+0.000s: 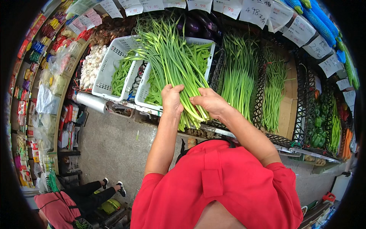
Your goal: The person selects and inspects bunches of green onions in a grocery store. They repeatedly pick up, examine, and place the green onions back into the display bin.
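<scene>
A large bunch of flowering garlic chives (174, 63), with long green stalks and pale buds, is held between both my hands. My left hand (172, 98) grips its left side near the cut ends, thumb on top. On the other side my right hand (211, 102) closes around the lower stalks. The budded tips fan away from me over a white plastic crate (211, 58) of flat green pea pods (200, 54), covering part of it. To the right lies another pile of flowering chives (238, 74) between black mesh dividers.
Another white crate (98, 83) holds green pods, beside heaped garlic bulbs (93, 65). Eggplants (193, 24) lie behind; long beans (273, 91) and green peppers (318, 128) are rightward. A plastic bag roll (91, 102) juts from the stall edge. A person (65, 200) stands at lower left.
</scene>
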The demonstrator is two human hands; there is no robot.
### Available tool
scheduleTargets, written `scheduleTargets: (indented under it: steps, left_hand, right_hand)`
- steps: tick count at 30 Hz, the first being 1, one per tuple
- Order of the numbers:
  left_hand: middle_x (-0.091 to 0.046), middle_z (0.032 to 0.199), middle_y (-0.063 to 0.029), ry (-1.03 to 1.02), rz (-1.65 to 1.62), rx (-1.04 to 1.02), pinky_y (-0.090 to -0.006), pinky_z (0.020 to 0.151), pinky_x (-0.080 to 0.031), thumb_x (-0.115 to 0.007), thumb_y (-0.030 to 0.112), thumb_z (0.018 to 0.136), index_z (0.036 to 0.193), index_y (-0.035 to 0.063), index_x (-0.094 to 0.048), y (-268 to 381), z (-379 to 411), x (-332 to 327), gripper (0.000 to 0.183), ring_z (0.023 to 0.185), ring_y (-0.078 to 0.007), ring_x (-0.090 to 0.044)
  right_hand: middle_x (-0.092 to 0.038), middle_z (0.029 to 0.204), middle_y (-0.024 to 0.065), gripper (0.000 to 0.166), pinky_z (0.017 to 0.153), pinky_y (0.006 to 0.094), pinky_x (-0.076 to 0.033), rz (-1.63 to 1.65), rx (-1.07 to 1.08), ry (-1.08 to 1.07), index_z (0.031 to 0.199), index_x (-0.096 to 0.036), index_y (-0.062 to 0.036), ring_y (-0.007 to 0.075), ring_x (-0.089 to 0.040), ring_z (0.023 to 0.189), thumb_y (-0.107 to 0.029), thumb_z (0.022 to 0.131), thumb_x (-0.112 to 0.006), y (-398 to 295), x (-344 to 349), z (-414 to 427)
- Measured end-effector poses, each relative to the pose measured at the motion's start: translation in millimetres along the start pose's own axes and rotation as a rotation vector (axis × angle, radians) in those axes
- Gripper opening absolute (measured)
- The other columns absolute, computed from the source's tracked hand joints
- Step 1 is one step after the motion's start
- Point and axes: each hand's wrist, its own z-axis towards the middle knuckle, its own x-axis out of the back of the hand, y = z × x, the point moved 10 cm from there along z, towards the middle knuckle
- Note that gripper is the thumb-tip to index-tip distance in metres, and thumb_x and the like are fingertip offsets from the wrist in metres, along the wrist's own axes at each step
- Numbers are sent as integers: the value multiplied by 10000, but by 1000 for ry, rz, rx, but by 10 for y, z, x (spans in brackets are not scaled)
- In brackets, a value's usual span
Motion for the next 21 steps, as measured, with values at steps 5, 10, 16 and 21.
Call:
scheduleTargets:
  steps: [5, 10, 16, 21]
  left_hand:
    - [-578, 921, -216, -50, -66, 66, -388, 702, -537, -459, -67, 779, 973, -125, -470, -49, 13, -28, 203, 794, -291, -620]
    - [-578, 923, -205, -7, 21, 65, -375, 700, -530, -469, -50, 789, 953, -128, -486, -46, 29, 61, 182, 784, -267, -614]
    - [-587, 972, -171, -88, 274, -148, -291, 737, -474, -533, -17, 772, 1080, -139, -491, 143, -137, -40, 334, 816, -199, -593]
    - [-535, 1054, -190, 66, 806, -487, -343, 859, -401, -585, 51, 750, 1123, -141, -473, 300, -186, 82, 435, 964, -268, -520]
  right_hand:
    - [-588, 785, 84, 149, 548, 286, -470, 47, 14, -36, 934, -543, 39, 141, -561, 623, -33, 805, -559, -29, 25, -22]
    - [-631, 888, 80, 203, 668, 254, -484, 166, -62, -114, 990, -574, 34, 128, -599, 737, -31, 798, -570, 81, 42, -5]
    - [-614, 821, 76, 226, 620, 253, -478, 71, -9, -23, 1002, -551, 39, 131, -576, 680, 0, 780, -562, 90, 222, 42]
    - [-570, 728, 79, 197, 540, 254, -475, 50, 8, 9, 975, -516, 42, 143, -547, 589, 12, 783, -546, 6, 301, 34]
